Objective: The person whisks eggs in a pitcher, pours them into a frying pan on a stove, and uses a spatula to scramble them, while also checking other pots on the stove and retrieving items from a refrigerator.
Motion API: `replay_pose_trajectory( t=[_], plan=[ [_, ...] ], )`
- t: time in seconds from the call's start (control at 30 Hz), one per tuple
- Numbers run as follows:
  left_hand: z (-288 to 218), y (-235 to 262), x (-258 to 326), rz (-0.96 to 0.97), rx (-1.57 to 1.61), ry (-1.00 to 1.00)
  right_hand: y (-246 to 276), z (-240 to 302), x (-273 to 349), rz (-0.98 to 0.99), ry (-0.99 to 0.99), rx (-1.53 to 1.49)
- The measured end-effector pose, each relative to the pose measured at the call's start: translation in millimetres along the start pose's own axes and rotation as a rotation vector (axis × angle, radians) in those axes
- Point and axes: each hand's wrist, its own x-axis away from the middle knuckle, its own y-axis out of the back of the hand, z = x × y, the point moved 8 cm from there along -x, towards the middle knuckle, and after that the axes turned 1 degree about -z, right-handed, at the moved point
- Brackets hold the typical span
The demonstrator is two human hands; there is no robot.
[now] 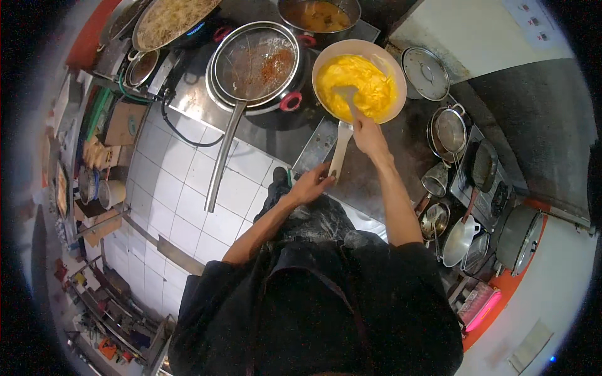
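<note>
A cream-coloured frying pan (397, 94) holds soft yellow scrambled egg (360, 75) spread over most of its base. My right hand (371, 139) is closed round the handle of a grey spatula (347, 93), whose blade lies in the egg. The pan's pale handle (342, 145) points back toward me. My left hand (311, 184) is at the end of that handle, its fingers closed on it.
Left of the pan, a large strainer (254, 62) rests over a pot, its long handle jutting toward me. Behind stand a pot of orange broth (321, 15) and a wide pan of noodles (172, 22). Lidded pot (426, 74), small strainers and a wok (461, 241) crowd the right.
</note>
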Motion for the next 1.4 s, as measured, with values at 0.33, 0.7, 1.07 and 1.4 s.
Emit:
replay_pose_trajectory(
  t=[0.33, 0.7, 1.07, 1.4],
  plan=[
    [93.6, 46.9, 44.6, -0.286, 0.106, 0.114, 17.0, -17.5, -33.5, 0.081, -0.016, 0.140],
    [179.6, 59.1, 248.4, -1.101, 0.399, 0.388, 24.1, -21.9, -24.3, 0.198, 0.197, 0.143],
    [339.7, -102.2, 405.2, -1.187, 0.564, 0.633, 20.7, -61.9, -6.3, 0.104, 0.192, 0.208],
    [477.0, -381.2, 595.6, -1.385, 1.293, 0.854, -29.5, 82.5, 199.8, -0.547, 0.533, 0.040]
  ],
)
